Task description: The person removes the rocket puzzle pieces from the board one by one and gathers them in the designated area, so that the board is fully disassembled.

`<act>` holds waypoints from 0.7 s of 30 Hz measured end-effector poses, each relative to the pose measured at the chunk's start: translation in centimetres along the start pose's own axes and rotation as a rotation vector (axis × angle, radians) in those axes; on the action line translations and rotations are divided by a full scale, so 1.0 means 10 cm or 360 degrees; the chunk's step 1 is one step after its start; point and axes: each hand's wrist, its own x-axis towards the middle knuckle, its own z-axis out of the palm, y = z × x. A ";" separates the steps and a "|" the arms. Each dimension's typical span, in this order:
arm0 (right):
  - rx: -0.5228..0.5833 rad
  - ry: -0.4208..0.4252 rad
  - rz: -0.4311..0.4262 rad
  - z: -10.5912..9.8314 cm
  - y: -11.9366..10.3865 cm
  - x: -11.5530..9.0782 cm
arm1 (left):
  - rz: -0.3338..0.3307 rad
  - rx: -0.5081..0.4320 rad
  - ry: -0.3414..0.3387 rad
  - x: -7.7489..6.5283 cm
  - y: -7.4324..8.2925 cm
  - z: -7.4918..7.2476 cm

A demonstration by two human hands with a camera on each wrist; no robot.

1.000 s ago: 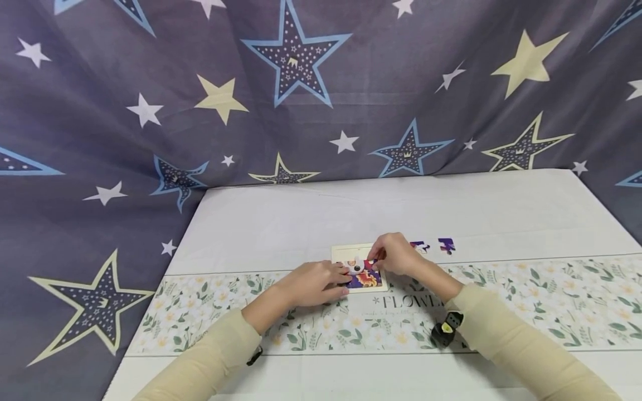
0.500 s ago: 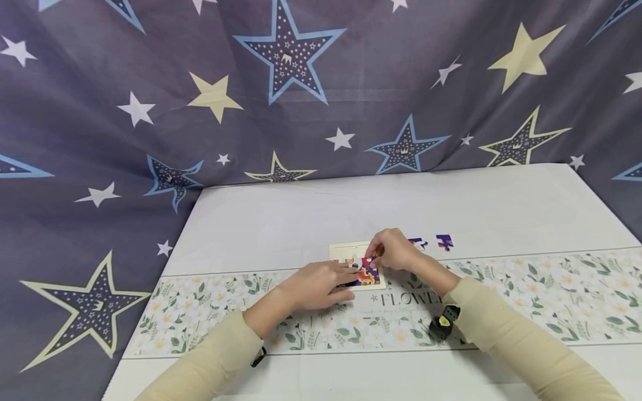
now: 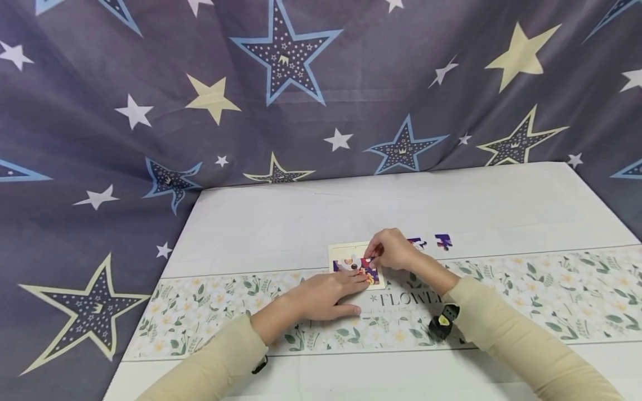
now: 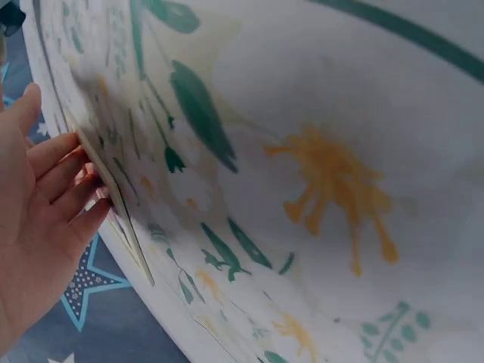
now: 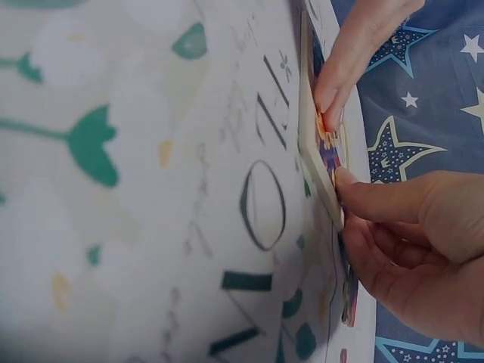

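A small jigsaw puzzle in a cream-coloured tray (image 3: 346, 247) lies mid-table, its lower part filled with purple, red and orange pieces around a white animal face. Straight fingers of my left hand (image 3: 323, 297) rest across the lower part of the picture, thumb apart on the cloth. At the puzzle's right side, my right hand (image 3: 393, 250) pinches a red-and-purple puzzle piece (image 3: 370, 262) between thumb and fingers. The right wrist view has that thumb tip at the tray's edge, with the left fingertips (image 5: 330, 102) pressing on the picture close by. The curled fingers hide part of the piece.
Two loose purple puzzle pieces lie right of the tray, one (image 3: 417, 243) partly behind my right hand and one (image 3: 443, 241) farther right. A white cloth (image 3: 271, 217) with a floral band covers the table. Behind it hangs a star-patterned curtain (image 3: 311, 128).
My left hand has slid right and slightly toward me over the puzzle, uncovering its left part. My right hand stays at the right side. The head view has shifted slightly.
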 end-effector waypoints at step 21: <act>-0.0006 -0.0079 -0.0071 -0.08 -0.03 0.03 | 0.0004 -0.0056 0.0020 0.01 -0.04 0.04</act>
